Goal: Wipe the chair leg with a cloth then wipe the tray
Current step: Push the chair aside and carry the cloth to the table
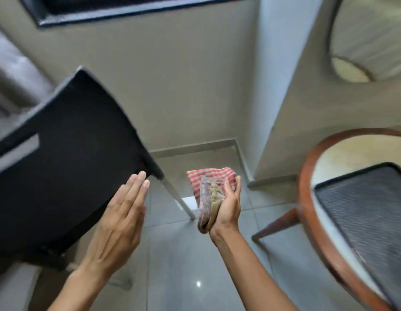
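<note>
My right hand (227, 205) grips the cloth (209, 189), bunched, just right of the chair leg (178, 197) but not touching it. My left hand (122, 217) is flat and empty beside the black seat (67, 158). I should steady the seat, wrap the cloth around the leg and stroke from top to floor. The tray (365, 212) waits on the round table (307, 176), right.
</note>
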